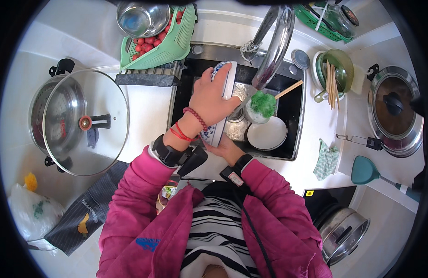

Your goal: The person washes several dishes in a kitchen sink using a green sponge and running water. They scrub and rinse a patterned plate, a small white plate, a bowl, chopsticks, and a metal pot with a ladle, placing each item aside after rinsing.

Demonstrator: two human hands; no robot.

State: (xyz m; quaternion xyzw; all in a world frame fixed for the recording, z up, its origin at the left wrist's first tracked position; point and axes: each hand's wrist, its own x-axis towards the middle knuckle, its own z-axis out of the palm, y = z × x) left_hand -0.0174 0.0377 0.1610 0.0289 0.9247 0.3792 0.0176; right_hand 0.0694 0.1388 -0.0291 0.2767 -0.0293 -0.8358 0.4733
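Observation:
A white dish with blue floral decoration (229, 80) is held tilted on its edge over the black sink (294, 135). My left hand (211, 95) grips it from above, covering its middle. At the near end of the dish, my right hand (227, 149) holds it from below. To the right of the dish, a stream of water falls from the chrome faucet (274, 48). A green mesh scrubber (263, 104) sits in a foamy bowl (257, 120) in the sink, beside wooden chopsticks (288, 89). A white bowl (267, 133) lies nearer me.
A green basket of red fruit (181, 45) and a steel bowl (143, 19) stand back left. A glass lid (85, 153) leans over a steamer pot (36, 114) at left. Right are stacked bowls with chopsticks (331, 83), a cloth (325, 160), a lidded pot (394, 139) and a teal spatula (365, 170).

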